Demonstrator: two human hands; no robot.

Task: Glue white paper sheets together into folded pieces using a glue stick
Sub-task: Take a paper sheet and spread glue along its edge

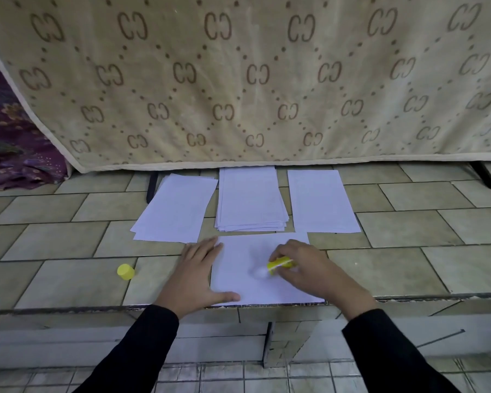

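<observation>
Left hand point(199, 275), fingers point(207, 245) flat, pins sheet point(244, 287) edge; right hand point(305, 268) grips glue stick point(279, 264) at centre.

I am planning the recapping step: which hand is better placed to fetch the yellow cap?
Probably left. The left hand rests flat on the paper sheet, nearest the yellow cap; the right hand grips the glue stick.

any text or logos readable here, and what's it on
"CC": repeated monogram, roughly so, printed across the beige cloth.
Glue stick in the right hand: label too blurred to read.
Paper sheets: no print visible.
</observation>
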